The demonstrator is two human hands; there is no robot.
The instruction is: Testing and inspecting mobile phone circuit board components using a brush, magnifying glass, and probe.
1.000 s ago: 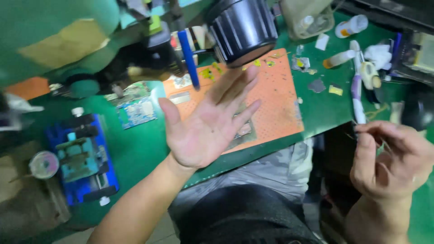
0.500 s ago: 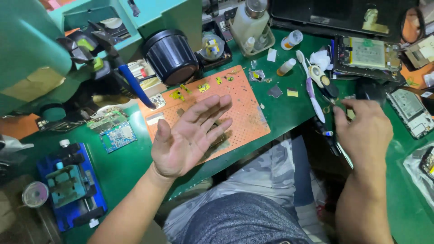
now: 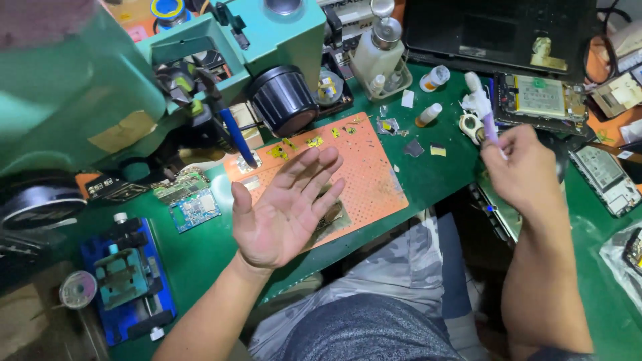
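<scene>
Circuit boards [image 3: 187, 200] lie on the green worktop [image 3: 441, 174] just left of the left hand [image 3: 287, 214], beside a blue board-holding jig [image 3: 127, 281] further to that side. The left hand hangs palm-up with its fingers spread wide and nothing in it, above the orange perforated mat [image 3: 361, 167], where a small dark part lies half hidden under the fingers. Past that hand's fingertips stands the black lens barrel [image 3: 284, 100] of a teal microscope [image 3: 134, 80]. To the right, the right hand [image 3: 528, 167] is closed around a slim tool with a purple shaft and a white tip [image 3: 483, 107], the tip pointing up and away from the palm; whether the grip is firm I cannot tell. That tool looks light and stiff, probably smooth plastic, so it is best pinched low on the shaft, near where the fingers already sit, for control. Just beyond the right hand lies an opened phone [image 3: 538, 97] with its battery showing, which I judge fragile and best lifted by its edges.
</scene>
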